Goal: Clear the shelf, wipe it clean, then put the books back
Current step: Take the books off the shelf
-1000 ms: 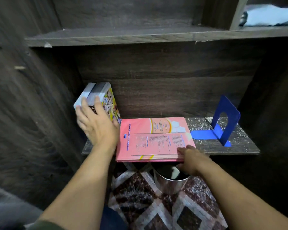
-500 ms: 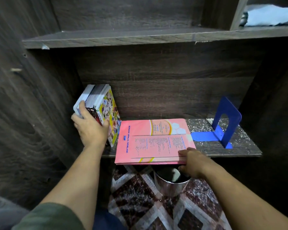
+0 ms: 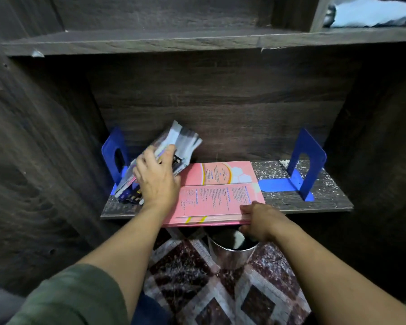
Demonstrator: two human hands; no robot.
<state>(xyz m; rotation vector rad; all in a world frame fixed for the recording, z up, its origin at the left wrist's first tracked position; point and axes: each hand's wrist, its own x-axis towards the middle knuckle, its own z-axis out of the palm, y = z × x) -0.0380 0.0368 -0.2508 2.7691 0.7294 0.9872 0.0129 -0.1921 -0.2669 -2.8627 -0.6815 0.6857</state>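
Note:
A dark wooden shelf (image 3: 314,202) carries white crumbs and dust. A stack of pink books (image 3: 218,186) lies flat on it, jutting over the front edge. My right hand (image 3: 259,221) grips the stack's front right corner, thumb on top. My left hand (image 3: 157,177) holds a bundle of small books (image 3: 176,141), which tilts to the right over the pink stack's left end. A blue bookend (image 3: 114,156) stands at the shelf's left end and another blue bookend (image 3: 306,167) at the right.
A shiny metal bin (image 3: 230,249) stands on the patterned floor just below the shelf's front edge. A higher shelf (image 3: 197,41) spans the top, with a pale blue cloth (image 3: 370,12) at its far right. Dark wooden side walls close in on both sides.
My left hand has swung the small books from leaning left to tilting right over the pink stack, uncovering the left bookend. My right hand stays on the pink stack's corner.

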